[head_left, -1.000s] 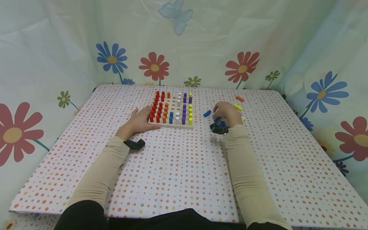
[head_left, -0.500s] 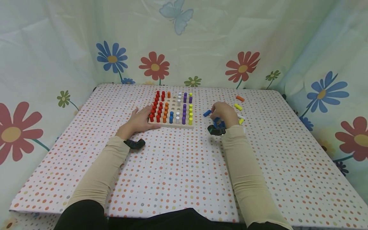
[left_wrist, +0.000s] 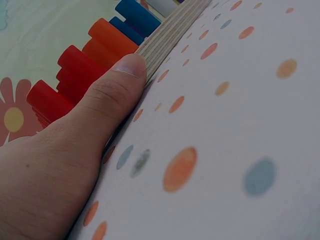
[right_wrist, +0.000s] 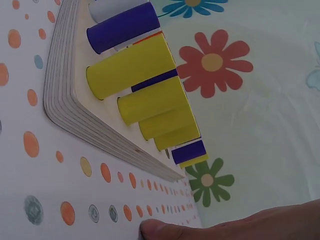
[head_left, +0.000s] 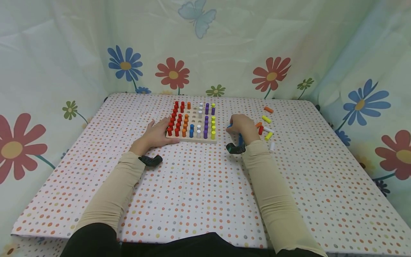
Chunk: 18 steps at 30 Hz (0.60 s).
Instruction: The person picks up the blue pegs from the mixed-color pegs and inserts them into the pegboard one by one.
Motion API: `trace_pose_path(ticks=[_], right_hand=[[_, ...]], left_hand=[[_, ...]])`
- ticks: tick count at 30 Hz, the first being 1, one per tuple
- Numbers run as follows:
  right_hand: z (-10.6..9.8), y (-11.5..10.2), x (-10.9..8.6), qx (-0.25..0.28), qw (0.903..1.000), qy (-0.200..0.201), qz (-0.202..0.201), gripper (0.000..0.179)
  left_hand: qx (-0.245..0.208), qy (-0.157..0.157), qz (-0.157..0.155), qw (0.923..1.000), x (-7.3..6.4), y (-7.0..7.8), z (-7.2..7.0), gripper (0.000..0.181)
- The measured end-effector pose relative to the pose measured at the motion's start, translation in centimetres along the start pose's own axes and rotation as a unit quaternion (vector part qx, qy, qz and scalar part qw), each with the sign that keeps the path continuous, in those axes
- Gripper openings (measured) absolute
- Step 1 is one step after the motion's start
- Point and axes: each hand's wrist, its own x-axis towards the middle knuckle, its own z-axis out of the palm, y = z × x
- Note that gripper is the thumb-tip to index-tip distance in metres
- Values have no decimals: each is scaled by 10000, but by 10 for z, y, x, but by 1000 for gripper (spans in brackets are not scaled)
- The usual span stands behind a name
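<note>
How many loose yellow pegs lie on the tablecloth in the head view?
2. One yellow cylindrical peg lies near the farthest loose orange cylindrical peg; the other one lies right of the red cylindrical peg. The right hand could hide more.

Pale floral curtains (head_left: 237, 39), blue butterfly (head_left: 198, 18), dotted tablecloth (head_left: 192, 192), soft light

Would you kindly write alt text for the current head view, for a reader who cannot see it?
A person's left hand rests against a wooden board of upright coloured pegs, while the right hand is at blue pegs beside it. More loose pegs lie farther right on a dotted tablecloth, before a floral backdrop.
</note>
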Motion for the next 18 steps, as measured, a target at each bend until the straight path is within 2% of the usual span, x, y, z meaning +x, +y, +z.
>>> trace_pose_path(ticks=[9,15,18], right_hand=[[0,-2,3,-87,9998,-14,200,46],[0,0,7,-99,9995,310,-59,40],[1,1,9,118,9985,508,-162,44]], left_hand=[[58,42,44,10000,2,-1,1,122],[50,12,-27,10000,2,-2,2,123],[30,3,-36,10000,2,-1,1,124]])
